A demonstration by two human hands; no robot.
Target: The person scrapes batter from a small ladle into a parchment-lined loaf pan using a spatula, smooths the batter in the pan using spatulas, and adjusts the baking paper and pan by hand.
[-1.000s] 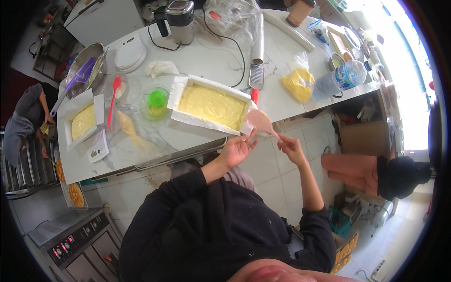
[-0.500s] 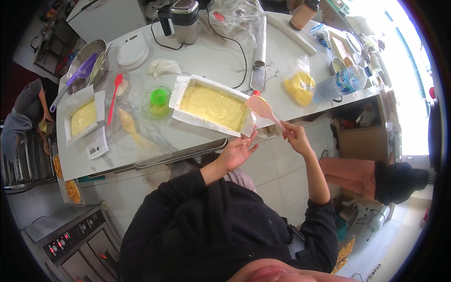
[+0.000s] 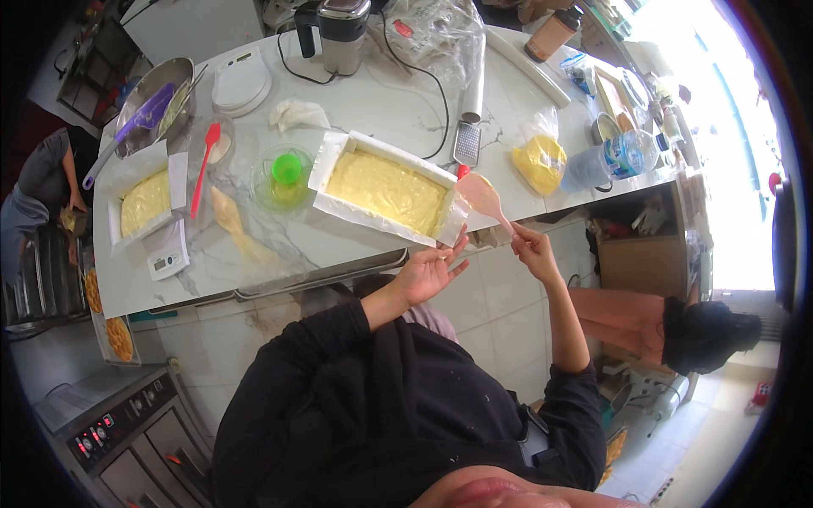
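Observation:
A paper-lined loaf pan (image 3: 388, 191) full of pale yellow batter lies near the table's front edge. By its near right corner is my left hand (image 3: 428, 273), palm partly up and fingers spread; I cannot tell whether the fingertips bear on the pan. Closed round the handle of a pink spatula (image 3: 481, 198) is my right hand (image 3: 532, 254). The spatula's broad blade, with a little batter on its edge, hangs just off the pan's right end. A metal grater (image 3: 467, 144) with a red handle end lies behind the blade.
Left of the pan stand a bowl with a green cup (image 3: 286, 168), a piping bag (image 3: 227, 213), a red spatula (image 3: 206, 169) and another lined pan (image 3: 146, 205). To the right are a yellow-filled bag (image 3: 540, 165) and a water bottle (image 3: 611, 161). Other people are at both sides.
The pink spatula has shifted slightly right and down beside the pan's end. My left hand keeps its place at the corner. The whole view has tilted a little.

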